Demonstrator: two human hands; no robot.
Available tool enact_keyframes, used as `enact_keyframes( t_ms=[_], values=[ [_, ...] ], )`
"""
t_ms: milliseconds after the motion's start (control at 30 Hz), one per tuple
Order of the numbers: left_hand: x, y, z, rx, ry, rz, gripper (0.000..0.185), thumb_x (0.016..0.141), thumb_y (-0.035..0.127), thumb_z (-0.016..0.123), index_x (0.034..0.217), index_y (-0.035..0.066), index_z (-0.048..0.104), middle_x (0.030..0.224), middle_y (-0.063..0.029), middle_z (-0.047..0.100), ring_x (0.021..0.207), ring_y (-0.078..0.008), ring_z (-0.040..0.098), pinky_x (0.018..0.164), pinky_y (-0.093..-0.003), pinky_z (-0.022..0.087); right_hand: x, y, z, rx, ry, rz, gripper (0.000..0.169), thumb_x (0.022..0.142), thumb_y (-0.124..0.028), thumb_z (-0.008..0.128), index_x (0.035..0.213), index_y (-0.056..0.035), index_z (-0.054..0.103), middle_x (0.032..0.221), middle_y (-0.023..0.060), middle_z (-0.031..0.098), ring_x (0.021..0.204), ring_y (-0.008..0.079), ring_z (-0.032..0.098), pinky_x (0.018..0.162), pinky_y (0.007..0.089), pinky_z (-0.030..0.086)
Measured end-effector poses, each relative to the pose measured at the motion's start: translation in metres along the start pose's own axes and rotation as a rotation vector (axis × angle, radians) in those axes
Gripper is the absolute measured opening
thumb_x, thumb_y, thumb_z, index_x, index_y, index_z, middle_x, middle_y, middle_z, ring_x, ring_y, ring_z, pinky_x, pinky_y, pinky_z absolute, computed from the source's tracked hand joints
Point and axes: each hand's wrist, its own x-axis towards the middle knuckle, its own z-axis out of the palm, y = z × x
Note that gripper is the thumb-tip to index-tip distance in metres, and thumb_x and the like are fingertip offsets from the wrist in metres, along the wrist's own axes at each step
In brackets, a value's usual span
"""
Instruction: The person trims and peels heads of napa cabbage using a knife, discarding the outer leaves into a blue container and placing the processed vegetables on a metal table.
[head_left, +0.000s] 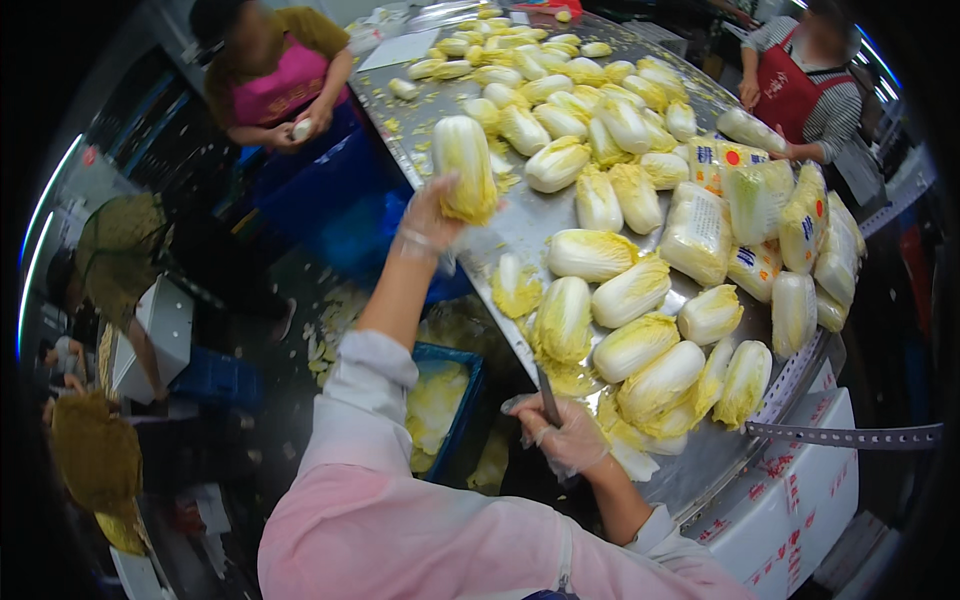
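My left hand, in a clear plastic glove, grips a napa cabbage by its leafy lower end and holds it up over the table's left edge. A knife is in my gloved right hand, its blade pointing away from me beside the metal table's near edge. Closest to the knife are loose yellow outer leaves and a napa cabbage lying on the table. Several more cabbages lie to the right of it.
A heap of napa cabbages covers the far part of the steel table. Bagged cabbages are stacked at the right. Below the edge stands a blue crate of trimmed leaves. White boxes sit at lower right. Other people work around the table.
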Motion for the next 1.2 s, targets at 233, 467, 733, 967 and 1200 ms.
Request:
enact_keyframes(
  t_ms=[233,467,733,967,1200],
  values=[
    [-0.219,-0.018,0.098,0.280,0.091,0.075,0.100,0.070,0.030,0.090,0.153,0.003,0.039,0.139,-0.0221,0.061,0.117,-0.0408,0.068,0.095,-0.0536,0.059,-0.005,-0.003,0.019,-0.516,0.066,-0.131,0.012,0.097,-0.015,0.069,0.106,-0.0083,0.073,0.094,0.0168,0.073,0.086,0.0339,0.071,0.076,0.0385,0.055],
    [-0.349,-0.042,0.132,0.966,0.512,0.141,0.072,0.066,0.018,0.095,0.127,0.007,0.058,0.115,-0.0027,0.067,0.104,-0.0124,0.062,0.095,-0.0314,0.051,-0.018,-0.071,0.074,-1.066,-0.004,-0.468,0.016,0.085,-0.010,0.072,0.100,-0.0106,0.067,0.079,0.0155,0.069,0.078,0.0358,0.070,0.070,0.0456,0.055],
    [-0.422,-0.065,0.134,1.068,0.660,0.271,0.075,0.066,0.025,0.096,0.129,0.006,0.059,0.117,-0.0052,0.067,0.105,-0.0170,0.064,0.096,-0.0333,0.051,-0.017,-0.083,0.126,-1.264,-0.225,-0.493,0.013,0.086,-0.010,0.069,0.098,-0.0091,0.067,0.080,0.0166,0.069,0.076,0.0364,0.070,0.070,0.0463,0.056],
    [-0.459,-0.072,0.140,0.996,0.710,0.289,0.076,0.065,0.023,0.096,0.129,0.004,0.060,0.118,-0.0064,0.068,0.107,-0.0151,0.064,0.096,-0.0332,0.051,-0.017,-0.070,0.150,-1.302,-0.318,-0.472,0.012,0.086,-0.006,0.061,0.094,-0.0104,0.069,0.085,0.0173,0.072,0.081,0.0357,0.073,0.108,0.0529,0.047],
    [-0.479,-0.079,0.158,0.676,0.554,0.377,0.075,0.066,0.021,0.095,0.130,0.004,0.060,0.120,-0.0055,0.068,0.109,-0.0147,0.064,0.097,-0.0318,0.051,0.024,-0.016,0.139,-1.411,-0.311,-0.212,0.014,0.092,-0.010,0.061,0.103,-0.0076,0.070,0.103,0.0199,0.074,0.095,0.0392,0.072,0.088,0.0475,0.056]
  ],
)
